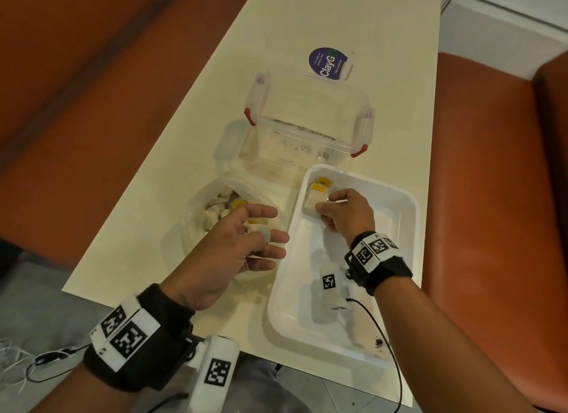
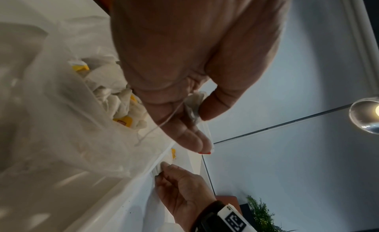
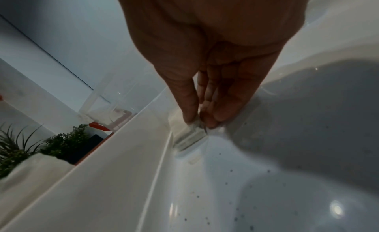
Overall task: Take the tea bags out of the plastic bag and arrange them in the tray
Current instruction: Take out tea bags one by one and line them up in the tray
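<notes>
On the worktop [image 1: 172, 111], bag [image 1: 196, 228] lies left of tray [image 1: 408, 228]; box [image 1: 307, 120] sits behind both.

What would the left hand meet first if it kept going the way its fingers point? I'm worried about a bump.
Probably the near side wall of the white tray: the left hand, pinching a tea bag, points right at it. Height over the rim is unclear.

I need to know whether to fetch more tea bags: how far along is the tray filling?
Early. Done: a couple of yellow-tagged tea bags sit at the far left corner of the white tray. In hand: the right hand is setting a tea bag beside them, and the left hand pinches another above the plastic bag. Left: a pile of tea bags remains inside it, and most of the tray is bare.
</notes>
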A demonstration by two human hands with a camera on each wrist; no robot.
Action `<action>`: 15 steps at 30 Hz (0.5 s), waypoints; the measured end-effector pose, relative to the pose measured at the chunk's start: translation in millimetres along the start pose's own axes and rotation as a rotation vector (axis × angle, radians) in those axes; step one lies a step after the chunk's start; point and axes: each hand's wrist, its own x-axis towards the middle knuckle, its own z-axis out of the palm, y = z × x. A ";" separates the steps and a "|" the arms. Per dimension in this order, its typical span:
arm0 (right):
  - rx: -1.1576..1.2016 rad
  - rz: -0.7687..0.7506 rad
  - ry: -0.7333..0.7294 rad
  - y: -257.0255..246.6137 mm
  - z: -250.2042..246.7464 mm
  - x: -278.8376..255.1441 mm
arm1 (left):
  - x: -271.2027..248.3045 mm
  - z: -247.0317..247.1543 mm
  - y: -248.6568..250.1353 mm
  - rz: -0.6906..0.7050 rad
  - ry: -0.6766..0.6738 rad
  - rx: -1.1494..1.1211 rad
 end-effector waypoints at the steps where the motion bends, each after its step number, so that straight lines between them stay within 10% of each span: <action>1: 0.000 0.007 0.000 0.6 0.1 -0.1 | 0.6 0.5 0.1 -0.001 0.001 -0.008; 15: -0.086 0.002 -0.002 2.0 7.4 3.3 | 5.3 9.9 6.3 0.002 -0.001 -0.098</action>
